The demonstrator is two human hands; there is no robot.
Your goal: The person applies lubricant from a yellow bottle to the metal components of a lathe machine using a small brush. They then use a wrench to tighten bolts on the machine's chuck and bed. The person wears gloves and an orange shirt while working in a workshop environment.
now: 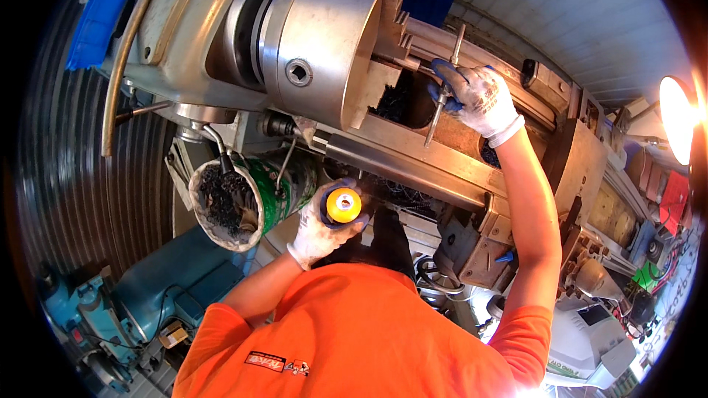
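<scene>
My right hand, in a white glove with dark blue fingertips, reaches over the lathe bed. Its fingers close around the middle of a tap wrench, a long thin metal bar. The wrench lies crosswise in front of a slim round workpiece that sticks out of the big steel lathe chuck; the glove hides where they meet. Lower down, in front of my body, my left hand, gloved the same way, wraps around a yellow can. Its round top faces up, with a small pale centre.
A bucket of dark metal chips stands below the chuck, left of my left hand. A bent lever hangs at the headstock. The carriage sits right of my right arm, near a bright lamp. A teal machine stands lower left.
</scene>
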